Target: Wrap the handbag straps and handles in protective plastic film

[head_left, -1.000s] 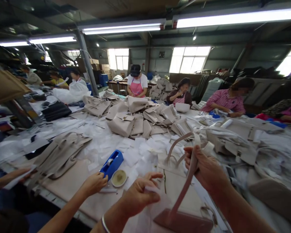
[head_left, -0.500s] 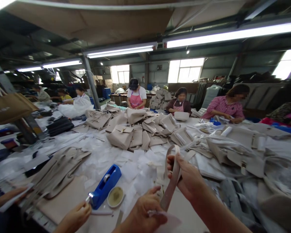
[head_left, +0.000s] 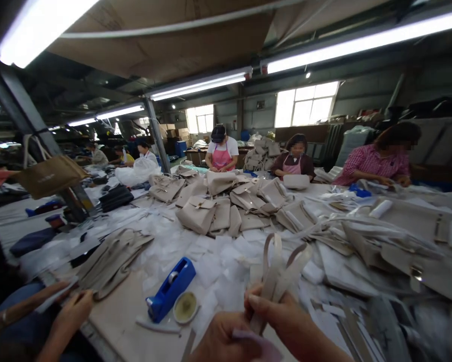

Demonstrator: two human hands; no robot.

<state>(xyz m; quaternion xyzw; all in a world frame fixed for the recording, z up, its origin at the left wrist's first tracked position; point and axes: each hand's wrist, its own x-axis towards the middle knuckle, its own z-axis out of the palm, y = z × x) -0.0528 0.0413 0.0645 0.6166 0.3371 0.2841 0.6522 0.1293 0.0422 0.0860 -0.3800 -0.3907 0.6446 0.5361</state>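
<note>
My right hand is closed around a beige bag strap, which is bent into loops standing up above my fingers. Beside it, at the bottom of the view, my left hand is curled near the strap's lower end. A pale pinkish cloth or paper piece hangs from this hand; whether its fingers also grip the strap is hidden. To the left lie a blue tape dispenser and a small round dish with a yellowish-brown content.
Beige handbags are heaped mid-table among white paper sheets. More bag pieces lie at right. At lower left a co-worker's hands work beside a folded beige bag. Several people sit across the table.
My left hand has closed and come up against my right hand, and the strap now stands in two loops. The co-worker's hand has left the tape dispenser. The view has turned left.
</note>
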